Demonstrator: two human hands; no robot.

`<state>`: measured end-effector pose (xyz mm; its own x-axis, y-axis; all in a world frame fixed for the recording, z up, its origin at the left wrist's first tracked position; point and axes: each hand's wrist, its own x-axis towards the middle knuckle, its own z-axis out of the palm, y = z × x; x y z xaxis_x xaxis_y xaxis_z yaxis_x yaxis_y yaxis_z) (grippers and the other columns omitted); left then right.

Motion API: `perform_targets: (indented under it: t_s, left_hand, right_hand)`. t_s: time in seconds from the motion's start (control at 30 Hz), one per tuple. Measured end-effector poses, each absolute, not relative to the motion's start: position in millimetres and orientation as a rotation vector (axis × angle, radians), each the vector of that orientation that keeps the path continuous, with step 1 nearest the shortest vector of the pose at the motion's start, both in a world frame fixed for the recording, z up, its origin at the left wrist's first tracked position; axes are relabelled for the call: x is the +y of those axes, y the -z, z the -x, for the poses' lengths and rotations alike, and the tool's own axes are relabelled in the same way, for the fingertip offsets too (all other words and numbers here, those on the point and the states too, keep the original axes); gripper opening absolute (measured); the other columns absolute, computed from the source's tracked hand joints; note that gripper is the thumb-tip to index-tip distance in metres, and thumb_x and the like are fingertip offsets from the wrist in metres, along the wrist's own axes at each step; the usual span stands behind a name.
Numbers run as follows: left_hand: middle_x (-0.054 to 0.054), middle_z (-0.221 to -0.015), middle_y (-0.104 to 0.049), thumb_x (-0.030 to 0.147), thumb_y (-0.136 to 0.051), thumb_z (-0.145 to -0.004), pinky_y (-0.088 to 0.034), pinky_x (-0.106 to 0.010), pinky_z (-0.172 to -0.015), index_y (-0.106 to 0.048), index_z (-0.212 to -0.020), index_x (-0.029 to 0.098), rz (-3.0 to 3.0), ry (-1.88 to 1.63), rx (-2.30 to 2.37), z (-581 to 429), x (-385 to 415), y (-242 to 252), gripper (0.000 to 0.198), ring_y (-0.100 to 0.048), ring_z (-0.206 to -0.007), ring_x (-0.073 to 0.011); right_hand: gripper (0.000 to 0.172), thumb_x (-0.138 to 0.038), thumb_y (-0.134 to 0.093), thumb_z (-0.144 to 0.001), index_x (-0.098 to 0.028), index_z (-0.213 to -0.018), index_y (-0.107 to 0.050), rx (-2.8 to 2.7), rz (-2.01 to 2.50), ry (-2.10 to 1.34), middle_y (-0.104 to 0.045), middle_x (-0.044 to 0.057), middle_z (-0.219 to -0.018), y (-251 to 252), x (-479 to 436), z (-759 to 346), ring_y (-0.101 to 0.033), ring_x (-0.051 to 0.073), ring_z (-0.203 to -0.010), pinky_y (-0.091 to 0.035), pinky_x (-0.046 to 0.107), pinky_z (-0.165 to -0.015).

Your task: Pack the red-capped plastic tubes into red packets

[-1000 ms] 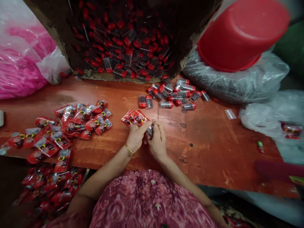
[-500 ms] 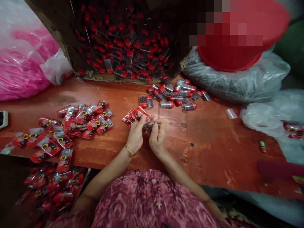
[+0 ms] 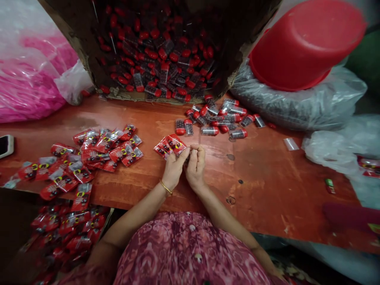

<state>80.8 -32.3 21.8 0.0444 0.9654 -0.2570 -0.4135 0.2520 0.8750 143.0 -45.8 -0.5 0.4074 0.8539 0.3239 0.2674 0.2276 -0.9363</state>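
My left hand (image 3: 173,169), with a gold bangle at the wrist, is closed beside my right hand (image 3: 196,166); their fingertips meet. Both pinch a small dark packet (image 3: 187,159), mostly hidden by the fingers. Just beyond my left fingers lie several fanned red printed packets (image 3: 170,145); whether that hand also grips them I cannot tell. Further off, small clear tubes with red caps and dark contents (image 3: 222,117) lie loose on the table. To the left is a pile of filled red packets (image 3: 103,148).
An open cardboard box (image 3: 237,71) full of red-capped tubes stands at the back. A red bucket (image 3: 303,47) sits upside down on a clear bag (image 3: 308,107) of dark pieces. Pink-filled bags (image 3: 38,83) and a phone (image 3: 6,145) are left. More packets (image 3: 68,237) lie below the table edge.
My left hand has drawn slightly back and right, off the fanned red packets. The hands are closer together, and the dark packet between them shows less. The view has shifted slightly.
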Motion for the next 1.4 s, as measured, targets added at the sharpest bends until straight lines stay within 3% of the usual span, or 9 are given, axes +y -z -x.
perform_targets:
  t_s: [0.17, 0.27, 0.37, 0.5, 0.67, 1.07, 1.17, 1.4]
  left_hand:
    - [-0.002, -0.080, -0.068, 0.037, -0.061, -0.076, -0.047, -0.024, -0.069, -0.064, -0.086, 0.015, -1.097, -1.176, 1.018, -69.0, -26.1, -13.6, 0.024, -0.060, -0.072, -0.0136]
    - [-0.005, -0.090, -0.070, 0.028, -0.057, -0.079, -0.048, -0.028, -0.077, -0.065, -0.095, 0.015, -1.443, -1.020, 1.015, -64.1, -23.8, -9.2, 0.022, -0.063, -0.082, -0.0169]
    - [-0.007, -0.104, -0.069, 0.024, -0.054, -0.082, -0.048, -0.031, -0.086, -0.064, -0.105, 0.016, -1.701, -0.933, 1.029, -63.0, -25.0, -5.5, 0.027, -0.062, -0.095, -0.0195]
    - [-0.007, -0.104, -0.070, 0.030, -0.051, -0.085, -0.049, -0.034, -0.089, -0.065, -0.107, 0.019, -1.944, -0.884, 1.056, -63.2, -27.0, 2.8, 0.028, -0.062, -0.098, -0.0209]
    - [-0.009, -0.109, -0.068, 0.037, -0.044, -0.088, -0.043, -0.041, -0.099, -0.062, -0.110, 0.018, -2.151, -0.906, 1.112, -66.3, -31.2, 18.6, 0.035, -0.060, -0.107, -0.0218]
    - [-0.012, -0.109, -0.068, 0.031, -0.038, -0.091, -0.041, -0.043, -0.102, -0.059, -0.111, 0.014, -2.259, -0.863, 1.246, -73.1, -40.6, 29.0, 0.033, -0.059, -0.110, -0.0213]
    - [-0.014, -0.109, -0.067, 0.029, -0.038, -0.091, -0.039, -0.046, -0.102, -0.059, -0.111, 0.013, -2.304, -0.828, 1.240, -74.4, -41.4, 27.4, 0.033, -0.057, -0.113, -0.0231]
    - [-0.013, -0.117, -0.064, 0.030, -0.042, -0.089, -0.036, -0.049, -0.104, -0.059, -0.113, 0.014, -2.308, -0.765, 1.243, -73.8, -41.0, 25.4, 0.033, -0.052, -0.119, -0.0250]
  right_hand:
    - [0.031, -0.036, -0.035, -0.093, -0.020, -0.119, -0.043, -1.272, 1.293, -0.653, -0.058, 0.006, -0.095, 14.5, -53.3, -164.2, -0.057, 0.016, -0.082, -0.047, 0.031, -0.074]
    - [0.030, -0.039, -0.040, -0.091, -0.022, -0.112, -0.054, -1.426, 1.340, -0.612, -0.061, 0.007, -0.102, 17.6, -55.1, -187.4, -0.055, 0.020, -0.094, -0.044, 0.036, -0.083]
    - [0.027, -0.043, -0.048, -0.087, -0.023, -0.096, -0.063, -1.559, 1.343, -0.532, -0.065, 0.005, -0.088, 17.5, -52.8, -207.7, -0.057, 0.020, -0.084, -0.044, 0.037, -0.079]
    - [0.031, -0.049, -0.054, -0.083, -0.022, -0.080, -0.068, -1.679, 1.267, -0.469, -0.066, 0.004, -0.076, 17.4, -48.6, -223.5, -0.057, 0.020, -0.076, -0.044, 0.036, -0.073]
    - [0.032, -0.050, -0.053, -0.083, -0.023, -0.077, -0.069, -1.747, 1.232, -0.442, -0.066, 0.004, -0.070, 18.1, -48.2, -233.8, -0.058, 0.020, -0.075, -0.043, 0.036, -0.075]
    - [0.031, -0.047, -0.049, -0.086, -0.024, -0.082, -0.070, -1.844, 1.268, -0.505, -0.066, 0.004, -0.070, 18.6, -48.3, -240.0, -0.056, 0.019, -0.073, -0.042, 0.036, -0.075]
    - [0.030, -0.051, -0.056, -0.081, -0.023, -0.080, -0.068, -1.809, 1.283, -0.555, -0.065, 0.005, -0.076, 15.7, -49.1, -238.7, -0.056, 0.020, -0.076, -0.042, 0.037, -0.075]
    - [0.034, -0.052, -0.063, -0.074, -0.020, -0.063, -0.062, -1.749, 1.313, -0.637, -0.058, 0.002, -0.064, 13.0, -41.2, -231.9, -0.051, 0.018, -0.067, -0.041, 0.033, -0.066]
